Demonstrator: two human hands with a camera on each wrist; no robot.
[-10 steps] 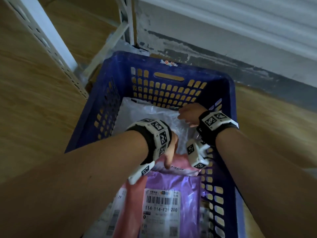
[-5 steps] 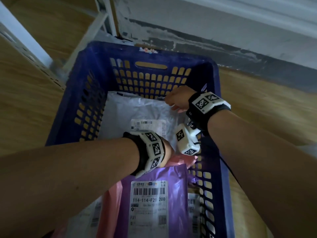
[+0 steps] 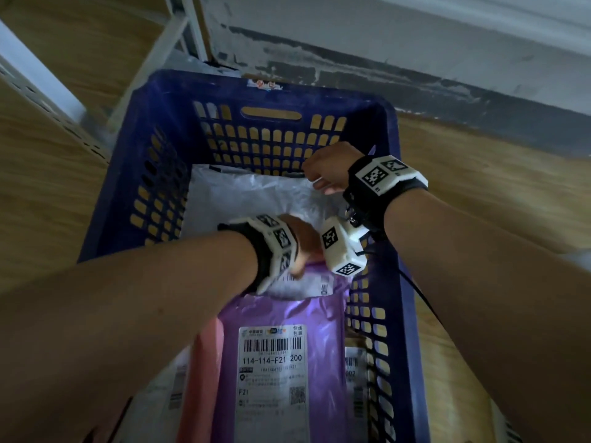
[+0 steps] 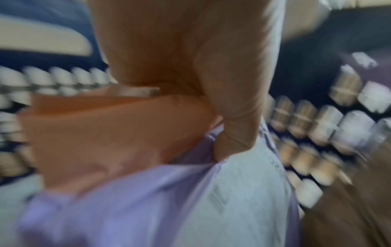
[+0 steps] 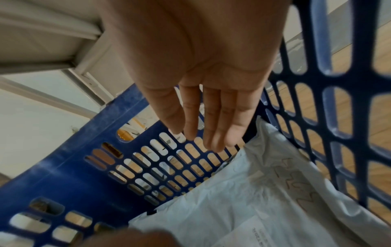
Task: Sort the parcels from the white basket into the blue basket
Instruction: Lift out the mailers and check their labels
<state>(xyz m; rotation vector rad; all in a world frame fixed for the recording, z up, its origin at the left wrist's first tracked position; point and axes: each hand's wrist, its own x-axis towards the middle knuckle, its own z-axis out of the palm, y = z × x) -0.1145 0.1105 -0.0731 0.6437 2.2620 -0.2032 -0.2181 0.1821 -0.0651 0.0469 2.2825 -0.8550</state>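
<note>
Left hand pinching the far edge of the purple parcel, inside the blue basket; right hand spread flat, holding nothing, over the white parcel past that pinch; best to lay the purple one down flat, then let go; pink parcel just under the thumb; no white basket in view.

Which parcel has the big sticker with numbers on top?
The purple parcel, nearest the camera. Its label faces up; the white parcel lies at the far end.
</note>
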